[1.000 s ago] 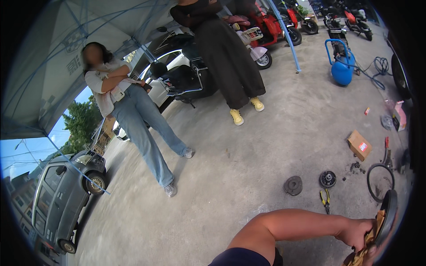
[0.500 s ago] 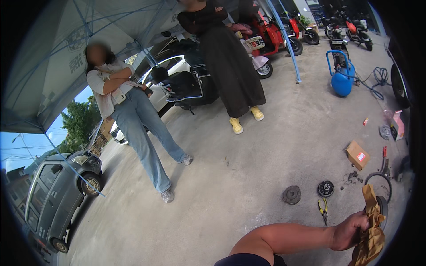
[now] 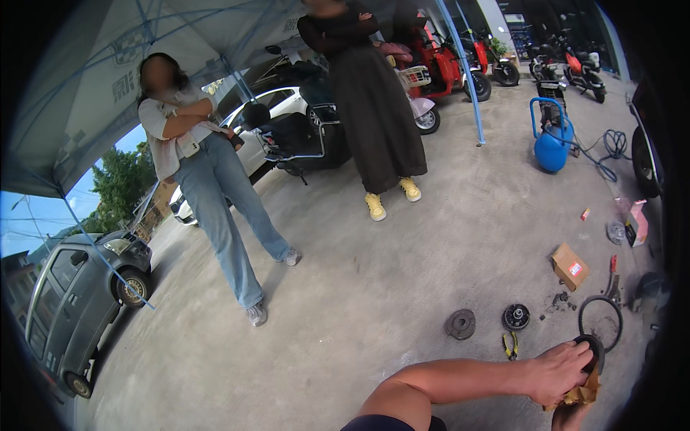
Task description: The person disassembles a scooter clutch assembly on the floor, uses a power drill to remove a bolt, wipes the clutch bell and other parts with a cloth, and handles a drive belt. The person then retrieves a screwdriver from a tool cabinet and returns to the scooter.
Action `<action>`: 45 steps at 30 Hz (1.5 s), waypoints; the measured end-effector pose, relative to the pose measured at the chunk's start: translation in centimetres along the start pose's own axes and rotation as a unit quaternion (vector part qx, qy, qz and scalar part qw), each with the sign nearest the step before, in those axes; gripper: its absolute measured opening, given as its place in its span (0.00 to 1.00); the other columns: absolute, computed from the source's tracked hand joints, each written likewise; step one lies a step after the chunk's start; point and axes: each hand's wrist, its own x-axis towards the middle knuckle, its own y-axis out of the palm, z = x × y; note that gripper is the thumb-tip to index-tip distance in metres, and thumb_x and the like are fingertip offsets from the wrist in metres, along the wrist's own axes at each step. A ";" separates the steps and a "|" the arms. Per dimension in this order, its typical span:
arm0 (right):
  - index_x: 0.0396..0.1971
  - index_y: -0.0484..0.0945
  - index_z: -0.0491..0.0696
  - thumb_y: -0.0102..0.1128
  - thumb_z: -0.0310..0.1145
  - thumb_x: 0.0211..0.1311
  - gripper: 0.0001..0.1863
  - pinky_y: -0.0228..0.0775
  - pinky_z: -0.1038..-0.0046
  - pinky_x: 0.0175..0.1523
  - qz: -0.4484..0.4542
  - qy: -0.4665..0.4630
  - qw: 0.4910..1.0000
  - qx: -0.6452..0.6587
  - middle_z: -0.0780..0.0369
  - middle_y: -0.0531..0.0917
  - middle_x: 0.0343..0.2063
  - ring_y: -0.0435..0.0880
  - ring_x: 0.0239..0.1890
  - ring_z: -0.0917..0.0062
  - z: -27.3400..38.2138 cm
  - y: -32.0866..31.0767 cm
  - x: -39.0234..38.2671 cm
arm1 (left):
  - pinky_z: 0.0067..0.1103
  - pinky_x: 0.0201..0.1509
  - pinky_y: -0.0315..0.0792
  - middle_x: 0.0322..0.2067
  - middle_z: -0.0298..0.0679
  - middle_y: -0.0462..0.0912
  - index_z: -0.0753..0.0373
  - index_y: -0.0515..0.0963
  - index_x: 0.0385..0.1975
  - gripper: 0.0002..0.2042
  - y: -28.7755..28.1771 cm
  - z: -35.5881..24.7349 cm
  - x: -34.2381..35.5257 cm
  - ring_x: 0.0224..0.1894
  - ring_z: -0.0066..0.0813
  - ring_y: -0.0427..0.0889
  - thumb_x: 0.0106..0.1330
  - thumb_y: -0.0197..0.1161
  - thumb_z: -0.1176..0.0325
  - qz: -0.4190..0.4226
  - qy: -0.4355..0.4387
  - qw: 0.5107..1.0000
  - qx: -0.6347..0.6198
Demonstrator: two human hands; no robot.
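Observation:
My left hand point(image 3: 557, 375) reaches across to the lower right. Its fingers curl over the edge of a dark ring-shaped part point(image 3: 596, 350). Crumpled brown paper point(image 3: 583, 394) lies under and beside that hand. Below the paper, my right hand point(image 3: 571, 416) shows only in part, its fingers hidden. Yellow-and-black pliers point(image 3: 509, 346) rest on the concrete near my left forearm. Beyond them lie a round black toothed part point(image 3: 515, 317) and a grey disc-shaped part point(image 3: 460, 324). A thin black ring point(image 3: 601, 323) lies just past my hands.
An opened brown box point(image 3: 571, 266), small dark debris point(image 3: 560, 302) and a red-handled tool point(image 3: 613, 276) lie on the ground. A blue air compressor point(image 3: 553, 147) with a hose stands farther off. Two people stand with folded arms under a canopy, near scooters and cars.
My left hand has shifted from gripping the paper's side to lying over the dark ring-shaped part. The paper is lower and more bunched. Part of my right hand now shows beneath it.

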 end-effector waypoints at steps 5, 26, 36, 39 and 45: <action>0.73 0.64 0.49 0.46 0.66 0.75 0.41 0.75 0.63 0.59 0.006 -0.002 1.000 0.014 0.62 0.76 0.64 0.79 0.62 0.71 -0.1 -1.0 0.2 | 0.34 0.54 0.65 0.46 0.41 0.76 0.56 0.84 0.41 0.12 0.8 1.1 -0.4 0.51 0.38 0.72 0.61 0.64 0.59 -0.050 -0.007 0.957 0.285; 0.74 0.62 0.39 0.70 0.60 0.51 0.57 0.64 0.66 0.71 -0.026 -0.064 0.990 -0.126 0.55 0.77 0.64 0.76 0.66 0.67 1.0 2.1 -0.6 | 0.38 0.44 0.81 0.35 0.57 0.88 0.72 0.84 0.38 0.12 4.2 1.5 -1.4 0.38 0.51 0.89 0.55 0.63 0.73 0.229 -0.338 0.861 -0.302; 0.73 0.64 0.46 0.73 0.55 0.53 0.50 0.81 0.53 0.58 0.016 -0.006 0.995 0.097 0.56 0.77 0.61 0.78 0.63 0.61 4.9 -0.1 1.1 | 0.27 0.55 0.78 0.49 0.33 0.85 0.63 0.77 0.59 0.24 0.0 10.5 -7.5 0.51 0.25 0.84 0.60 0.68 0.79 0.100 -0.453 0.769 -0.440; 0.73 0.64 0.46 0.80 0.48 0.48 0.53 0.74 0.56 0.66 -0.001 -0.015 0.999 -0.052 0.57 0.75 0.63 0.78 0.63 0.61 3.9 -1.9 1.0 | 0.31 0.54 0.79 0.48 0.40 0.87 0.64 0.78 0.57 0.22 1.6 11.6 -9.5 0.50 0.32 0.86 0.62 0.71 0.72 0.153 -0.462 0.811 -0.325; 0.67 0.75 0.63 0.84 0.45 0.37 0.48 0.65 0.42 0.70 0.080 -0.171 0.685 -0.703 0.56 0.68 0.69 0.58 0.73 0.42 -4.5 -6.7 0.2 | 0.44 0.54 0.80 0.46 0.55 0.88 0.64 0.74 0.56 0.30 4.7 11.6 -11.9 0.50 0.58 0.87 0.62 0.73 0.50 0.395 -0.410 0.819 0.076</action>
